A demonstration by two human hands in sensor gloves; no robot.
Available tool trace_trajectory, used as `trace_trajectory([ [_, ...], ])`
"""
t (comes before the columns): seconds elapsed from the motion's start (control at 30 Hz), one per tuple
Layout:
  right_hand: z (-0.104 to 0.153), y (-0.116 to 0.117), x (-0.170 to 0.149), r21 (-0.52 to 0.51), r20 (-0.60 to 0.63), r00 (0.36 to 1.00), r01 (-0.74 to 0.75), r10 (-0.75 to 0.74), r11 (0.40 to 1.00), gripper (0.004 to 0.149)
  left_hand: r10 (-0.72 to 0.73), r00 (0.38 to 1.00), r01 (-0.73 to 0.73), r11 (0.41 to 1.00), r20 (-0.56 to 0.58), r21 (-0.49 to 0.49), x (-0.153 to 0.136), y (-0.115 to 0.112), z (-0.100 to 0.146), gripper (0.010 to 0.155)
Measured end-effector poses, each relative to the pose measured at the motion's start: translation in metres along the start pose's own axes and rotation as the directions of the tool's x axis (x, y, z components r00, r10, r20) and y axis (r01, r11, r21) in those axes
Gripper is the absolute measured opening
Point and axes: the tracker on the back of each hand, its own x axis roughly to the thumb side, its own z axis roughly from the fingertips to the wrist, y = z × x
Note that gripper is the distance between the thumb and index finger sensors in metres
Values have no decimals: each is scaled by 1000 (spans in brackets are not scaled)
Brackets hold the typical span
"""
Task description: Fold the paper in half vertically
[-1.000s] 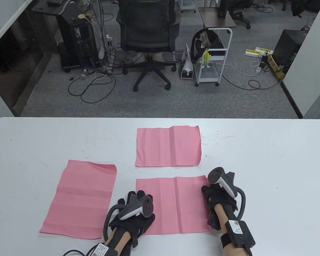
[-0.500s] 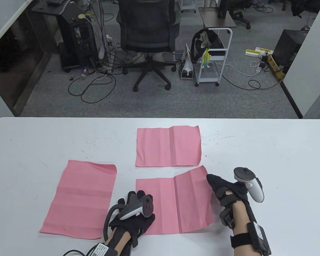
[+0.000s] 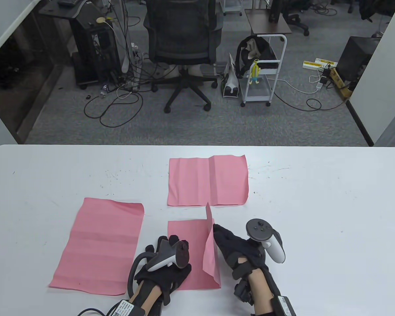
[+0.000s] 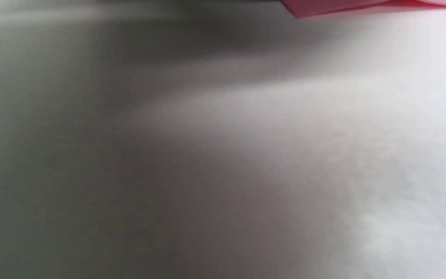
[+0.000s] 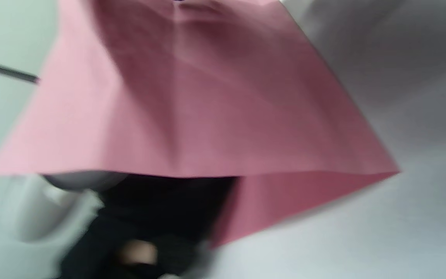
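Pink sheets: three on the white table [image 3: 316,197]; near-centre paper [image 3: 187,237], far sheet [image 3: 207,181], left sheet [image 3: 98,243].
Left hand [image 3: 166,263]: rests on paper's left half; finger state unclear.
Right hand [image 3: 240,247]: grips the raised right half.
Wrist views: blurred.

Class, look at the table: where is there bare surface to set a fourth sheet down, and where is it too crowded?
Bare table runs right of the far pink sheet and the right hand, and left of that far sheet, above the left pink sheet. Crowded: the near middle, where the left hand rests on the half-raised sheet.
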Motion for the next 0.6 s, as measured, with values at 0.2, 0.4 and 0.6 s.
trace_trajectory([
  [0.2, -18, 39, 4, 27, -201, 830, -526, 520, 850, 67, 2, 1000, -2, 1000, 2, 1, 0, 0, 0, 78],
  [0.4, -25, 56, -3, 101, -249, 727, -637, 639, 764, 67, 2, 1000, -2, 1000, 3, 2, 0, -1, 0, 78],
  [0.6, -25, 56, -5, 108, -244, 748, -612, 617, 784, 67, -4, 1000, 4, 1000, 1, 7, 0, 0, 0, 78],
])
